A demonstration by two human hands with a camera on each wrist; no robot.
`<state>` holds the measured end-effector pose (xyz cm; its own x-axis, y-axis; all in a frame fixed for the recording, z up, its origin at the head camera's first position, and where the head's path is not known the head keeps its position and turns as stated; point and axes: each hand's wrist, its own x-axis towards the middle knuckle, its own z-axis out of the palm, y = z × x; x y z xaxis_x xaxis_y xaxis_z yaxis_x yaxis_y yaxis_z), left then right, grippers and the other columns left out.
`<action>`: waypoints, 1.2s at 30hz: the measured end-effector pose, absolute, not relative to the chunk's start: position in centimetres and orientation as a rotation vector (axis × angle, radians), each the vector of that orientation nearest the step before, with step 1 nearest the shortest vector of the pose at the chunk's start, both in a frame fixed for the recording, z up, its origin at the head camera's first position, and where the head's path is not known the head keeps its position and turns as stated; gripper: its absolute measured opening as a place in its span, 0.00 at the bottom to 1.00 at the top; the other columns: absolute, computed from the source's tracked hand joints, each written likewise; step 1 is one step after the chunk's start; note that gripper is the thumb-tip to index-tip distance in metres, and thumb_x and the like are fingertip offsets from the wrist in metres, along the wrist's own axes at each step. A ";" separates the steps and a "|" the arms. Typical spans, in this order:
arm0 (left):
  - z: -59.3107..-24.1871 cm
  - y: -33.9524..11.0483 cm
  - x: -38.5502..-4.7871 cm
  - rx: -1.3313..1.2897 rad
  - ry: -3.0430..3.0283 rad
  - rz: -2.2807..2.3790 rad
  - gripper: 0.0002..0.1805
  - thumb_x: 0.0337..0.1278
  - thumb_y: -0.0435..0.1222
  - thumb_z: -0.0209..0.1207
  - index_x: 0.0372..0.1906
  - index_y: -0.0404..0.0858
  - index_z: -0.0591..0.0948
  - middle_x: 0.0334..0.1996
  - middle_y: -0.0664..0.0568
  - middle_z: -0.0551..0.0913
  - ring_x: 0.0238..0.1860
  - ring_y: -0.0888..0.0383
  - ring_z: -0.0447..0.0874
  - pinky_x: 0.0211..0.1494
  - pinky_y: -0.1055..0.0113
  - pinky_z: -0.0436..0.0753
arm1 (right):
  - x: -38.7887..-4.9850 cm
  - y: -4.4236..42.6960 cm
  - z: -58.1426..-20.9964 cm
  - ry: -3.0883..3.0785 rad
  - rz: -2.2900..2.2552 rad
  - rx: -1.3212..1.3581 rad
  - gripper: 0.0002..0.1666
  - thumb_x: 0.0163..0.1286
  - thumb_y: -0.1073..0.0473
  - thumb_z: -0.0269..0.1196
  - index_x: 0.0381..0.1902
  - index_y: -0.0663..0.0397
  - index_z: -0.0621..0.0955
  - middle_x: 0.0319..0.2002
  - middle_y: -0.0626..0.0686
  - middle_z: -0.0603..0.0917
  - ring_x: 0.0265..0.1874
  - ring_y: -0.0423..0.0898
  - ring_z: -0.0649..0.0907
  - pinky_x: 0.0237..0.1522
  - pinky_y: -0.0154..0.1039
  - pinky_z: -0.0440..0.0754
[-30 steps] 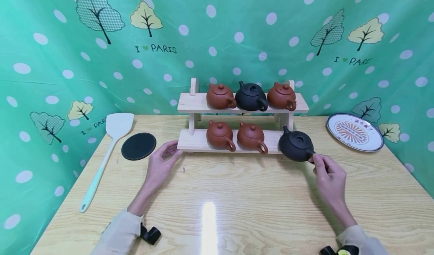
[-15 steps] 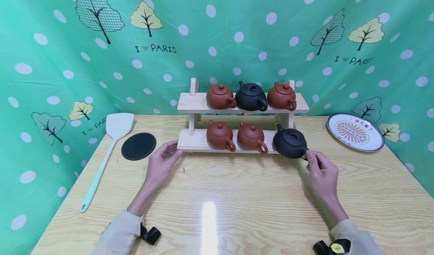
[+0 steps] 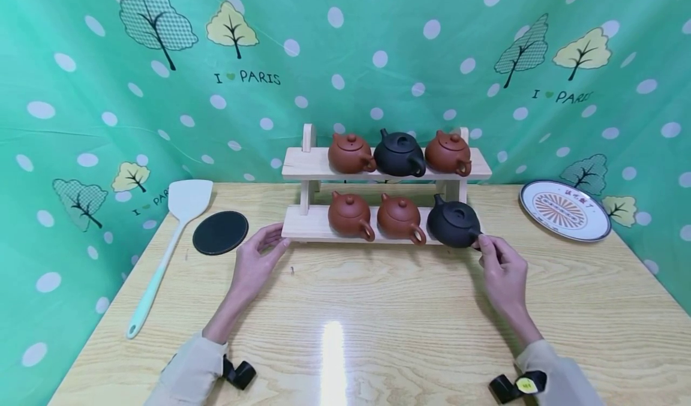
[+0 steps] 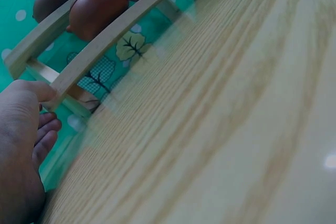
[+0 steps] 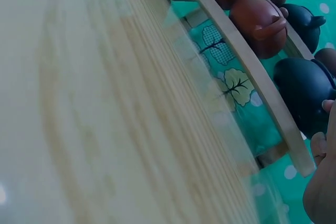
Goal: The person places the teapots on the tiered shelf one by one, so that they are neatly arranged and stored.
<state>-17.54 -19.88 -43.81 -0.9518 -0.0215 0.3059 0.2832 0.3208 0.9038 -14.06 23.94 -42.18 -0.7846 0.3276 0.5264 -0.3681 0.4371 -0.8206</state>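
Observation:
My right hand [image 3: 505, 269] pinches the handle of a black teapot [image 3: 454, 223] at the right end of the rack's lower shelf. In the right wrist view that black teapot [image 5: 304, 95] is over the shelf; contact with the wood is unclear. My left hand [image 3: 260, 261] grips the left end of the two-tier wooden rack [image 3: 302, 226], thumb at the front edge. Two brown teapots, one left [image 3: 349, 215] and one beside it [image 3: 399, 219], stand on the lower shelf. Above them, a black teapot [image 3: 399, 154] stands between a left brown teapot [image 3: 351, 153] and a right one [image 3: 448, 153].
A white spatula [image 3: 171, 250] with a pale green handle lies at the left of the table [image 3: 405, 322]. Next to it is a round black coaster [image 3: 221, 232]. On the far right sits a patterned plate [image 3: 565, 211]. A green curtain [image 3: 345, 52] hangs behind the rack.
The right hand has carried the black teapot leftward and slightly back, from the shelf's right end to over it, nearer the brown teapots. My left hand has stayed in place.

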 end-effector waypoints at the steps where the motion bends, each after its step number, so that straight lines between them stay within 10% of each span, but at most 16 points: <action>1: -43.8 -19.9 -17.5 -0.236 -2.328 -1.673 0.22 0.70 0.36 0.67 0.64 0.32 0.80 0.56 0.41 0.85 0.55 0.50 0.84 0.58 0.76 0.80 | -14.1 23.9 -42.2 -2.046 1.394 0.035 0.11 0.78 0.70 0.59 0.36 0.72 0.85 0.19 0.61 0.76 0.18 0.33 0.71 0.15 0.26 0.63; 36: -43.8 -19.9 -17.4 -0.242 -2.326 -1.655 0.22 0.69 0.35 0.67 0.63 0.32 0.80 0.55 0.42 0.86 0.55 0.50 0.84 0.58 0.73 0.81 | -14.8 22.8 -42.1 -2.118 1.410 0.018 0.12 0.79 0.64 0.60 0.39 0.66 0.87 0.21 0.56 0.77 0.19 0.38 0.71 0.17 0.27 0.64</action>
<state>-17.39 -19.87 -43.78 -0.9479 -0.0232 0.3177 0.2926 0.3309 0.8971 -14.79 22.76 -42.09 -0.8269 0.3006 0.4753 -0.3225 0.4390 -0.8386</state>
